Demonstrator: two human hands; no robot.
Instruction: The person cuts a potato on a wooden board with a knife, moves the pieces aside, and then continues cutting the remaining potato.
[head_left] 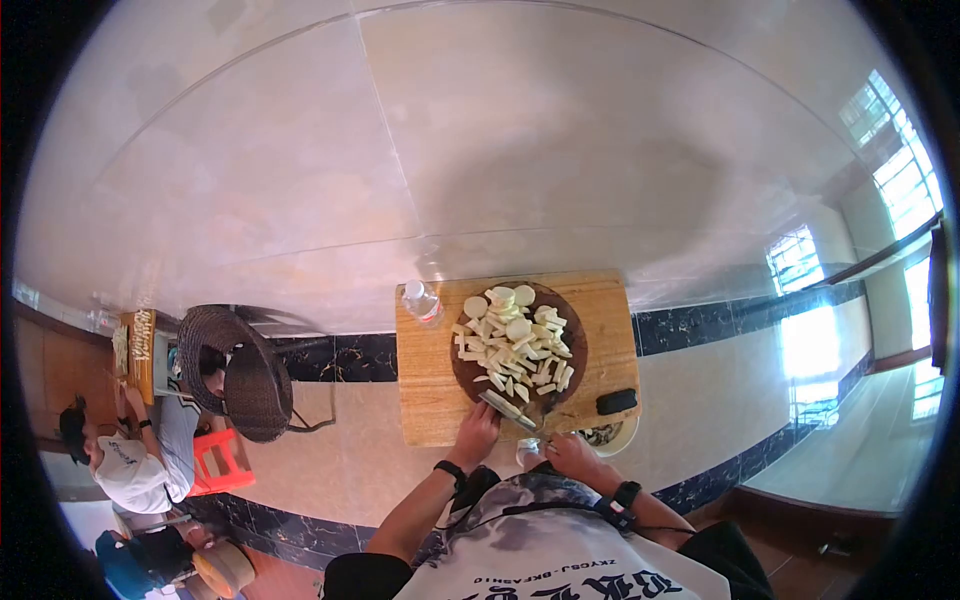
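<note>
Many pale cut pieces [515,340], some round slices and some sticks, lie heaped on a round dark board [463,375] on a wooden table [420,390]. At the board's near edge, my left hand [477,430] has its fingers curled against a long pale piece [508,408]. My right hand [572,455] is closed at the table's near edge, around what looks like the handle of a knife [546,412]. The dark blade seems to point toward the board beside the pale piece. The handle is mostly hidden by the fingers.
A clear bottle [422,303] stands at the table's back left; a black object [617,402] lies at the right. A bowl [625,437] shows beyond the near right edge. Far left are another person [140,465], a red stool [222,465] and a wicker chair [258,390].
</note>
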